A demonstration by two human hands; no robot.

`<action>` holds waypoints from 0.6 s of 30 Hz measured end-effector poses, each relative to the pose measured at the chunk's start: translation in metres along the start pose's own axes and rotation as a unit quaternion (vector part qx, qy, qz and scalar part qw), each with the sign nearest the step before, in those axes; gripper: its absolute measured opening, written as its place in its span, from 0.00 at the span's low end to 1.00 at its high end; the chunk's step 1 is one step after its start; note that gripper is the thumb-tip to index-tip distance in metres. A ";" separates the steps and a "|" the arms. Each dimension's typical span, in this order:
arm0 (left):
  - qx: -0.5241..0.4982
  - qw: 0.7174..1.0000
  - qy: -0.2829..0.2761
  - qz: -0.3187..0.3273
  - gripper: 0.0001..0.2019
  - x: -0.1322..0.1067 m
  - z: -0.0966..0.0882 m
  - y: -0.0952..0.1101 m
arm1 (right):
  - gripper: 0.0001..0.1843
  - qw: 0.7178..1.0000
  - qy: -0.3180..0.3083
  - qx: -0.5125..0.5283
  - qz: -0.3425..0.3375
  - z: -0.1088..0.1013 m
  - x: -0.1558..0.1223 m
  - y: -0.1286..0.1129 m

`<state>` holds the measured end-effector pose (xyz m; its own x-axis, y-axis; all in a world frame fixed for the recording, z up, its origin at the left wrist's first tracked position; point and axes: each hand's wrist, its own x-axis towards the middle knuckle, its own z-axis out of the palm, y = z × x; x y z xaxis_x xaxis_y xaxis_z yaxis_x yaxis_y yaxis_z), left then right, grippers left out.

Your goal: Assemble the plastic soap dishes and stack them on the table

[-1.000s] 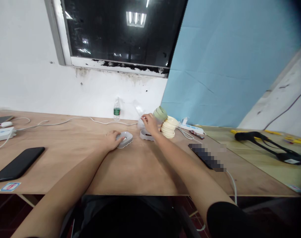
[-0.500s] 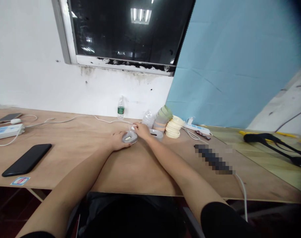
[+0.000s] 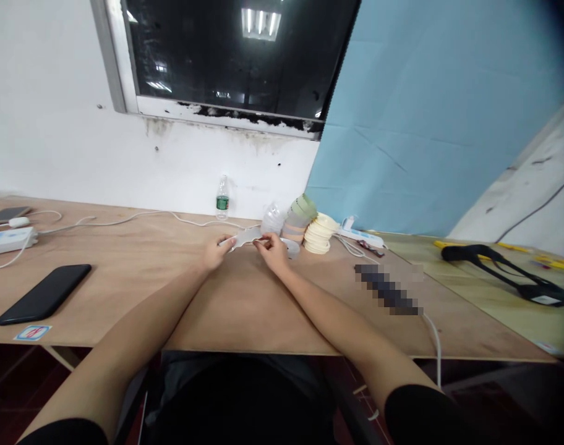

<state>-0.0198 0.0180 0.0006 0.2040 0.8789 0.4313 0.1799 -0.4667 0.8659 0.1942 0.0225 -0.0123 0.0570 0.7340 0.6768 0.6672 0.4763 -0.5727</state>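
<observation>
My left hand (image 3: 216, 250) and my right hand (image 3: 271, 248) hold a small grey oval part (image 3: 245, 237) between them, lifted a little above the wooden table (image 3: 245, 309). Both hands pinch it, the left at its left end, the right at its right end. Just behind my right hand lies a second grey part (image 3: 291, 246) on the table. Beyond it stand tilted stacks of cream and green rings (image 3: 316, 233) and a crumpled clear plastic bag (image 3: 273, 219).
A water bottle (image 3: 222, 198) stands at the wall. A black phone (image 3: 45, 292) and a white power strip (image 3: 6, 240) with cables lie at the left. A pixelated dark object (image 3: 388, 288), another power strip (image 3: 363, 238) and a black tool (image 3: 504, 272) lie to the right.
My right hand left the ring stacks and came to the grey part under my left hand. Both hands have lifted that part off the table.
</observation>
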 end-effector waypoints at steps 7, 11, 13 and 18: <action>-0.032 0.993 0.104 -0.043 0.28 0.004 -0.005 0.000 | 0.09 0.996 -0.017 -0.040 -0.082 -0.007 -0.001 -0.001; -0.066 0.989 0.120 -0.051 0.31 0.009 -0.008 -0.006 | 0.03 0.998 -0.002 -0.041 -0.054 -0.006 -0.002 -0.006; -0.070 0.989 0.117 -0.050 0.32 0.010 -0.008 -0.009 | 0.05 0.999 0.003 -0.025 -0.023 -0.005 -0.001 -0.005; -0.045 0.991 0.109 -0.057 0.34 0.011 -0.007 -0.014 | 0.22 1.000 -0.018 -0.004 -0.020 -0.005 0.001 0.005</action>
<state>-0.0270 0.0351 -0.0047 -0.0275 0.9303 0.3658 0.1006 -0.3615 0.9269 0.2010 0.0230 -0.0125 0.0041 0.7320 0.6813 0.6748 0.5008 -0.5421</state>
